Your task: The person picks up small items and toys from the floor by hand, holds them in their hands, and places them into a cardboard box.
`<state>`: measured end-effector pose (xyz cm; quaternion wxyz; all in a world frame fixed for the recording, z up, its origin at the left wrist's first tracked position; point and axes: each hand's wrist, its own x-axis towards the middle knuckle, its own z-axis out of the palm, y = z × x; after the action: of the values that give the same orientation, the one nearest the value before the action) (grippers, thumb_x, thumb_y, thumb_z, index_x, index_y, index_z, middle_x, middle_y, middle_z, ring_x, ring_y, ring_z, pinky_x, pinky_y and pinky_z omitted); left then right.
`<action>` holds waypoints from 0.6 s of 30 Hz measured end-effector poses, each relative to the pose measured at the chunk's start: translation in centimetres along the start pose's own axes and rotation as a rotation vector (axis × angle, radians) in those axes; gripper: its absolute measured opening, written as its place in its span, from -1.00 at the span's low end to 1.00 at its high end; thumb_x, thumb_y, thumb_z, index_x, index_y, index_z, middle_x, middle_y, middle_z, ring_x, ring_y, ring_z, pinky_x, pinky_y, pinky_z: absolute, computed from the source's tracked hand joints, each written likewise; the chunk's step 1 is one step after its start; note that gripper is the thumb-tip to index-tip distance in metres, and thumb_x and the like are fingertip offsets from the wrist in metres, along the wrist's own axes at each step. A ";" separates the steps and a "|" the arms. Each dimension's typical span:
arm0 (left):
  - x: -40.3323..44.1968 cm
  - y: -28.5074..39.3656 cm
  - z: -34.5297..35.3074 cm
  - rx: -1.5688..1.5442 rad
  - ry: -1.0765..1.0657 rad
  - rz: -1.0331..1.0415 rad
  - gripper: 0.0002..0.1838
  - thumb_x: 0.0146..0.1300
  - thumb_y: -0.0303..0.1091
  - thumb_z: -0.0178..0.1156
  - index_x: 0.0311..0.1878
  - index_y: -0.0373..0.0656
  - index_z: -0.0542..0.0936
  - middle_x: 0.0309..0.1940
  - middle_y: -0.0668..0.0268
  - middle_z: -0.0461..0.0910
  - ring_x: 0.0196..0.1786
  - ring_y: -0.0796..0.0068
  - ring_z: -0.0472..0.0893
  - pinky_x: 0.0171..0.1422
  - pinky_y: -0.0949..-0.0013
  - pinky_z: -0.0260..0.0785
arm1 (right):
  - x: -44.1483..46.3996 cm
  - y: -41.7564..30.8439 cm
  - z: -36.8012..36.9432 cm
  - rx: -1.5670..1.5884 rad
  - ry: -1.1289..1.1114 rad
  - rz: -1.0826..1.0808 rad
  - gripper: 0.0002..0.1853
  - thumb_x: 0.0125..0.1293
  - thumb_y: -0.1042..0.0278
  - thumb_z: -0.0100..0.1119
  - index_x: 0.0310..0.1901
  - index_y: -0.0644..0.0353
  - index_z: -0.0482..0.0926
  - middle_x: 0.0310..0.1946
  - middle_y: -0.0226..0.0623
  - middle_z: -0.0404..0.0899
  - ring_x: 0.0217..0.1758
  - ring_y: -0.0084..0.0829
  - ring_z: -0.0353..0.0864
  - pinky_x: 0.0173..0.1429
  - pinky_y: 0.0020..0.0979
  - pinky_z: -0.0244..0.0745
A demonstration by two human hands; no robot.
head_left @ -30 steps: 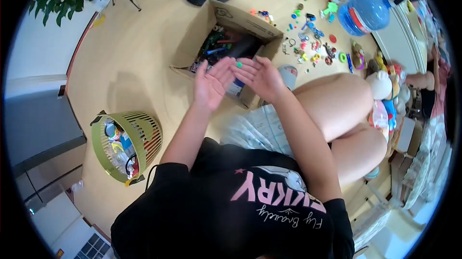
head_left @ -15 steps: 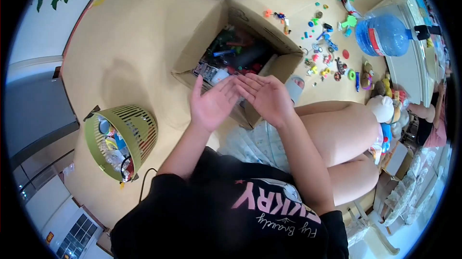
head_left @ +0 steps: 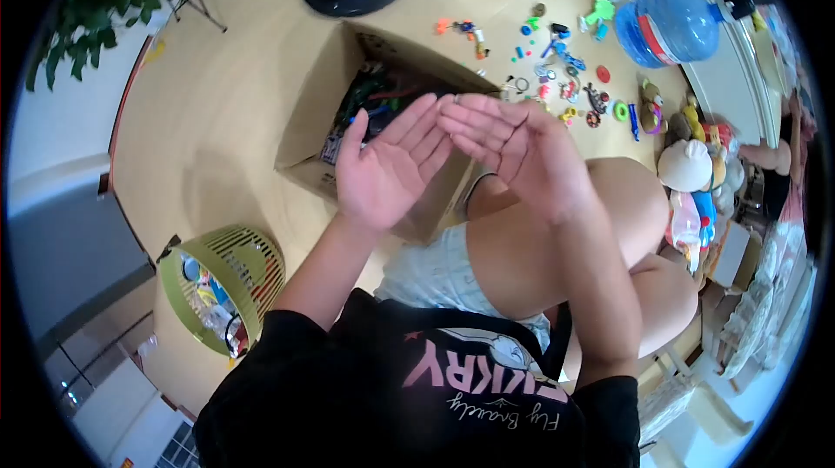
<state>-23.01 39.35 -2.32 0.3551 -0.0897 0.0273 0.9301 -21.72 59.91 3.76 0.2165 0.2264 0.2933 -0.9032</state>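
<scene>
Both hands (head_left: 383,179) stretch flat and wide, palms up, fingertips meeting above the cardboard box (head_left: 315,107).

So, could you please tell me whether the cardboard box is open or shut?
Open: no lid closes the top of the cardboard box, and a jumble of dark and coloured items shows inside.

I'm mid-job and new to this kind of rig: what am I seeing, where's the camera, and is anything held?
No machine here: these are a person's bare hands, seen by a camera worn on the head, looking forward and down. The left hand and right hand are open, palms toward the camera, with nothing visible in them. Behind them in view is a cardboard box with things inside. Small toys lie scattered on the floor, where a green basket also sits.
</scene>
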 end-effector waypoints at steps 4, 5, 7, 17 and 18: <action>6.3 -0.9 3.1 0.086 -0.144 -0.171 -0.21 0.49 0.16 -0.31 0.49 -0.36 0.08 0.46 0.00 0.22 0.50 0.15 0.25 0.63 0.11 -0.10 | -2.1 -7.1 -0.3 -0.250 -0.008 -0.087 -0.48 0.49 0.22 -0.32 0.16 0.54 0.42 0.13 0.08 0.56 0.22 -0.19 0.58 0.40 -0.26 0.40; 8.0 -1.5 3.7 0.093 -0.174 -0.208 -0.21 0.49 0.15 -0.31 0.49 -0.38 0.08 0.45 -0.03 0.21 0.51 0.13 0.23 0.64 0.10 -0.11 | -2.8 -8.9 -1.0 -0.320 -0.015 -0.112 -0.49 0.49 0.21 -0.31 0.16 0.54 0.43 0.11 0.08 0.58 0.21 -0.19 0.59 0.39 -0.27 0.41; 11.3 -3.3 4.9 0.159 -0.191 -0.284 -0.21 0.49 0.13 -0.31 0.48 -0.43 0.08 0.44 -0.09 0.20 0.51 0.08 0.22 0.63 0.08 -0.11 | -4.3 -13.1 -3.0 -0.458 -0.005 -0.069 -0.49 0.50 0.19 -0.27 0.14 0.50 0.46 0.07 0.04 0.61 0.13 -0.23 0.64 0.30 -0.31 0.48; 28.4 -15.4 5.4 0.653 -0.092 -0.563 -0.22 0.45 0.05 -0.17 0.40 -0.56 0.18 0.35 -0.19 0.32 0.42 0.02 0.35 0.55 0.08 0.11 | -5.3 -25.4 -20.9 -0.467 0.163 0.026 -0.45 0.52 0.01 -0.16 -0.09 0.45 0.62 -0.19 -0.01 0.71 -0.04 -0.26 0.72 0.21 -0.31 0.56; 30.3 -16.6 4.3 0.654 -0.031 -0.551 -0.25 0.45 0.04 -0.12 0.37 -0.55 0.23 0.30 -0.14 0.41 0.36 0.08 0.44 0.51 0.13 0.19 | -4.4 -25.6 -24.6 -0.365 0.091 -0.012 -0.43 0.53 -0.01 -0.17 0.00 0.47 0.58 -0.07 0.02 0.68 0.07 -0.23 0.68 0.29 -0.30 0.51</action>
<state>-34.77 72.08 -3.53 0.6003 0.0377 0.2905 0.7441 -24.61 95.25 -0.67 0.2350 0.2224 0.4630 -0.8252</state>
